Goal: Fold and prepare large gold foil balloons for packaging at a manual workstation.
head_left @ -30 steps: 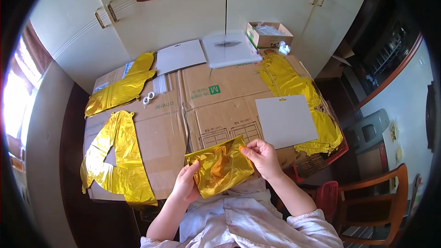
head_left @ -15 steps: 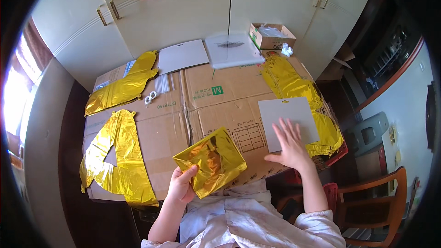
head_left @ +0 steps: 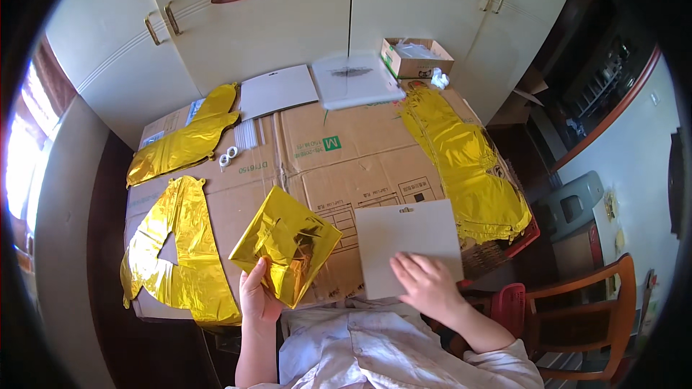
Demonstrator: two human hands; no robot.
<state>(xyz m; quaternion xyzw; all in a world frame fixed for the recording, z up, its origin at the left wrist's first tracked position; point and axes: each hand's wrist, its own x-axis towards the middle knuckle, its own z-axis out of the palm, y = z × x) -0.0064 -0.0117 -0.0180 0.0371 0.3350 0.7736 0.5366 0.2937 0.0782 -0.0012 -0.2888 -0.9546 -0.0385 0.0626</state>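
Note:
My left hand (head_left: 259, 297) grips a folded gold foil balloon (head_left: 285, 241) by its lower edge, thumb on top, and holds it above the near part of the table. Under my right hand (head_left: 427, 287) is a white card (head_left: 407, 227) with a hanging slot at its far edge. The fingers lie flat on the card, close together, without wrapping round it. The card rests near the front edge of the cardboard-covered table (head_left: 310, 126), to the right of the folded foil.
Flat gold foil balloons lie at the left (head_left: 196, 266), far left (head_left: 173, 151) and right (head_left: 472, 180). White cards (head_left: 279, 92), clear plastic bags (head_left: 346, 86) and an open box (head_left: 418, 65) line the back. White tape rolls (head_left: 229, 156) sit beside white straws (head_left: 249, 134). A wooden chair (head_left: 577, 292) stands right.
The white card has slid left and nearer to me under my right hand, whose spread fingers have come together. My left hand has shifted left with the folded foil balloon, turning it.

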